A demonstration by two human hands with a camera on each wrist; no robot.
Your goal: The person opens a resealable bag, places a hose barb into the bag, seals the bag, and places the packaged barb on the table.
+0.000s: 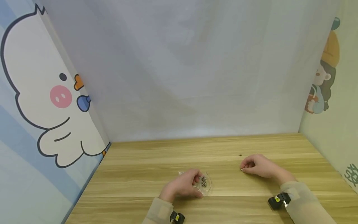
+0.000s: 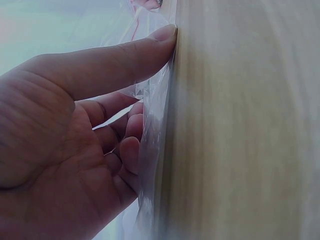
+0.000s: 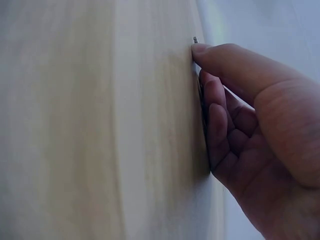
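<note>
Lying on the wooden table (image 1: 134, 180), a clear plastic bag (image 1: 208, 188) has several small metal screws (image 1: 204, 182) gathered inside. My left hand (image 1: 183, 185) holds the bag by its left side, with thumb and curled fingers against the film (image 2: 154, 95). Over to the right, my right hand (image 1: 261, 167) is low at the tabletop and pinches one small screw (image 1: 240, 170). The tip of that screw (image 3: 195, 40) sticks out past the thumb in the right wrist view. Another tiny dark screw-like piece (image 1: 240, 155) lies just beyond the right hand.
A pale curtain (image 1: 190, 77) hangs along the table's back edge. Printed panels with cartoon figures stand at the left (image 1: 36, 93) and right (image 1: 330, 124). Black wrist cameras are strapped to both sleeves.
</note>
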